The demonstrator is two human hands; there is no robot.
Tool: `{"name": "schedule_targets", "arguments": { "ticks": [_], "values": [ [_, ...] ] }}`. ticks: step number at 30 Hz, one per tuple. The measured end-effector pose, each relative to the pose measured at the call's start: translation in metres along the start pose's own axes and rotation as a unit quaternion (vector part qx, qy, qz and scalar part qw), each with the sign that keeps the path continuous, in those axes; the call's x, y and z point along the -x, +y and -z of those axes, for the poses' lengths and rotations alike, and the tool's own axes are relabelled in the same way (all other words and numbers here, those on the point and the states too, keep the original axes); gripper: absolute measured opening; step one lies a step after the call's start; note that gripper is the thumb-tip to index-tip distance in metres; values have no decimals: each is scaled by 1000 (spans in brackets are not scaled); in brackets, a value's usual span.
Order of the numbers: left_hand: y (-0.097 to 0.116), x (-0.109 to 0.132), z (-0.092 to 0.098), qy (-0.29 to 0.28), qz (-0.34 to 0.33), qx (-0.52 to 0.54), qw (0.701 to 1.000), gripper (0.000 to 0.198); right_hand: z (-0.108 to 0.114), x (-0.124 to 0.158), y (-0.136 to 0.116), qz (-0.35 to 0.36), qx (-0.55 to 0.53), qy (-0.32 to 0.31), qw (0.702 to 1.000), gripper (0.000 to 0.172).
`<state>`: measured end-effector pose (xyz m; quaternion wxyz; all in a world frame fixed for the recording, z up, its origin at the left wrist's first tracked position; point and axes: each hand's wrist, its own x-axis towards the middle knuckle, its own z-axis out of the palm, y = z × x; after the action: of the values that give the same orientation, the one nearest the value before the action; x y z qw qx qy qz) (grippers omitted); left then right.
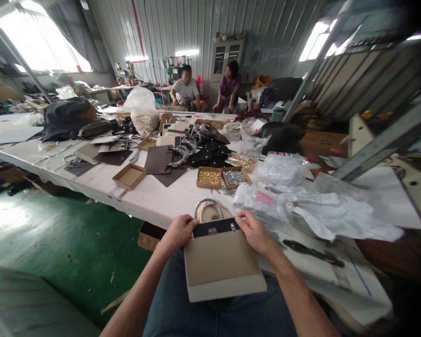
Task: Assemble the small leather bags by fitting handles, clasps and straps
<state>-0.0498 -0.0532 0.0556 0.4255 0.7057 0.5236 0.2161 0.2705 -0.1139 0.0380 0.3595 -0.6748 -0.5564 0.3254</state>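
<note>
A beige flat bag panel (pixel 221 262) with a black strip and metal fittings along its far edge rests on my lap. My left hand (pixel 178 231) pinches its far left corner, fingers closed on it. At the far right corner my right hand (pixel 254 230) grips the black strip. Just beyond, a round metal chain ring (pixel 209 209) lies on the white table (pixel 154 199).
Small cardboard boxes of gold studs (pixel 209 177) and silver studs (pixel 234 177) stand ahead, an empty box (pixel 129 176) to the left. Plastic bags (pixel 284 196) and paper lie right, pliers (pixel 312 252) near them. Dark leather pieces (pixel 161 161) fill the middle. Two people (pixel 185 89) sit far back.
</note>
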Motion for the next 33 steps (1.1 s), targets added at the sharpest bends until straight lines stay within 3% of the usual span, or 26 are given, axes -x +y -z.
{"name": "schedule_targets", "arguments": {
  "ticks": [6,10,14,19,24,28,33],
  "values": [
    [19,-16,1,37,-20,8,999,38,10,-1,2,-24,-54,21,998,44],
    [26,-41,-7,85,-58,-53,993,29,10,-17,3,-4,25,98,995,38],
    [9,-53,-31,110,-20,-143,983,26,-11,-29,15,14,127,102,986,35],
    [-20,-53,-52,144,-8,-108,984,42,-34,-31,30,20,143,120,982,54],
    [-24,-90,-47,132,-32,-2,991,25,-41,-50,28,54,136,156,977,56],
    [-19,-126,-43,153,-43,16,987,15,-44,-66,18,54,230,193,952,48],
    [-29,-119,-54,208,-79,14,975,21,-43,-57,11,93,266,229,932,45]
  ]
}}
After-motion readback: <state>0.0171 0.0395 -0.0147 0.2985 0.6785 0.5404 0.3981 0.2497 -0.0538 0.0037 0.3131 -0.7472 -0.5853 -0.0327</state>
